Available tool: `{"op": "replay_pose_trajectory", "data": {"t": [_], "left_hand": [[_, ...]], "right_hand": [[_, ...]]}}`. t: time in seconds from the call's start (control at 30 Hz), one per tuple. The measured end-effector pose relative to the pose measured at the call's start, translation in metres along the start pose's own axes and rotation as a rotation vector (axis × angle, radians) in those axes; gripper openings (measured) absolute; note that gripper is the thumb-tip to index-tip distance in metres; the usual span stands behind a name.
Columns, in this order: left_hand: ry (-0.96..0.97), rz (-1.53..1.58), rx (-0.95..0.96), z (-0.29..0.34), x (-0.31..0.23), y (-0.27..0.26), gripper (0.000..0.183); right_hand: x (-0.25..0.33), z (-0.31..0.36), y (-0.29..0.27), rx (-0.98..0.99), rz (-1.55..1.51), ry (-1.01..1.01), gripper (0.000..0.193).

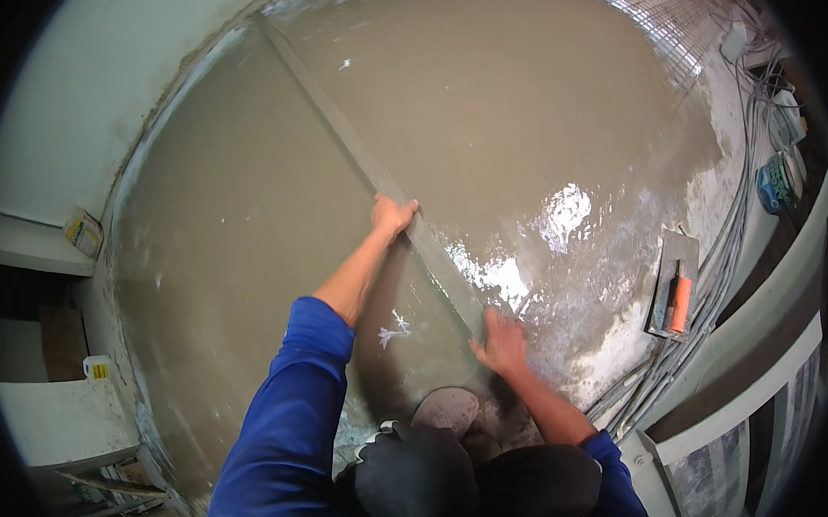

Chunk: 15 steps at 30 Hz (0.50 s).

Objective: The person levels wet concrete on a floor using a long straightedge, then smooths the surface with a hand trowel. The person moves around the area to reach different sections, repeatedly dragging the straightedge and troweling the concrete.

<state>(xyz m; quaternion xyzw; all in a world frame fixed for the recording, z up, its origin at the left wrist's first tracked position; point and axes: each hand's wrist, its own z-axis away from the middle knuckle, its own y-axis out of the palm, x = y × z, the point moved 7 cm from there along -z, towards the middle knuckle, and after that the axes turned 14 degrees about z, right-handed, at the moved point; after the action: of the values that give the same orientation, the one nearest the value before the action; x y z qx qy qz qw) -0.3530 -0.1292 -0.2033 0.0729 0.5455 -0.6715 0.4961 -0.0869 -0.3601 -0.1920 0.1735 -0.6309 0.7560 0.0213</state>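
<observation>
Straightedge (363,159), one, long, grey, narrow; lying diagonally on a wet grey-brown floor layer (512,124), far end close to the wall (69,114), near end in front of the person. Left hand (394,216): closed round the bar partway along its length. Right hand (502,342): slightly blurred, grasping the near end. Handling, by judgement: stiff, moderate in weight but awkward for its length, not fragile, probably slippery where smeared; best held by its long edges, hands well apart, as here. The floor layer appears soft, glossy and easily marked. Also present: trowel with orange handle (681,304), lying flat beside grey cables (727,244). Labels: round tub (779,182), blue and green printing; packet (84,233), yellow and white, printed, near the wall; white container (98,368), yellow label. Print on all three too small to read with certainty. Straightedge: no marking visible.
</observation>
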Motion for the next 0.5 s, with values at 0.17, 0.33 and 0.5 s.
{"op": "replay_pose_trajectory", "data": {"t": [0.17,0.33,0.5], "left_hand": [[-0.021,-0.013,0.038,-0.008,-0.016,0.005,0.080],[-0.047,-0.024,0.086,0.005,-0.027,0.022,0.095],[-0.035,-0.021,0.158,0.012,-0.027,0.028,0.102]], "right_hand": [[-0.004,-0.012,0.003,0.130,-0.096,0.024,0.053],[-0.014,-0.005,-0.004,0.120,-0.093,0.087,0.054],[-0.019,0.012,-0.001,0.126,-0.061,0.110,0.058]]}}
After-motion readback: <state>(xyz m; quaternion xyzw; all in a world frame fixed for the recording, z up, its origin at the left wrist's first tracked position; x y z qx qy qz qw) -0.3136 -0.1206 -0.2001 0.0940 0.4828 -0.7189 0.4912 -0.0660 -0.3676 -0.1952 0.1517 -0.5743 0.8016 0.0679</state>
